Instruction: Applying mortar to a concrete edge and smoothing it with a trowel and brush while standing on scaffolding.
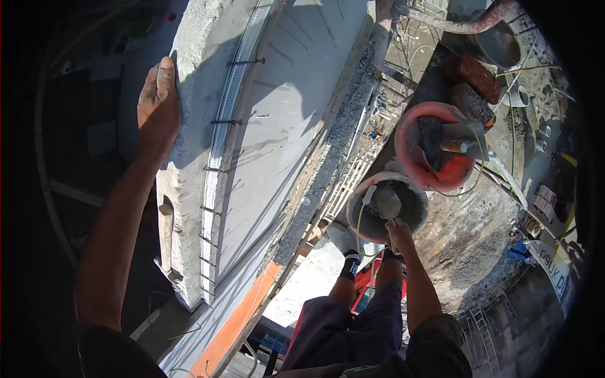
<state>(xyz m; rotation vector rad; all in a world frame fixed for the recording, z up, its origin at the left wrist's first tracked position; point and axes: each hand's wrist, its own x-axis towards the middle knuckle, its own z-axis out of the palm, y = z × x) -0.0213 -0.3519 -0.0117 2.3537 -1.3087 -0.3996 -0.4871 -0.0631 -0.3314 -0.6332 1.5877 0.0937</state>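
Note:
My left hand (159, 110) lies against the outer edge of a rough, plastered wall top (189, 145), fingers stretched out and holding nothing. Along this ledge runs a metal corner bead (218, 148), with several nails sticking out across it. A hammer (166, 236) with a wooden handle rests farther down the ledge. Low on the right, my right hand (399, 235) is closed around the handle of a trowel (386, 205). Its grey blade is inside a round bucket (413, 214) with dark grey contents; how deep it sits I cannot tell.
A red tub (403, 142) holding tools stands just beyond the bucket. Bricks (477, 79) and another bucket (495, 45) are at the upper right. Beside the smooth grey wall face (277, 120) runs an orange board (242, 315). My feet stand near the bucket.

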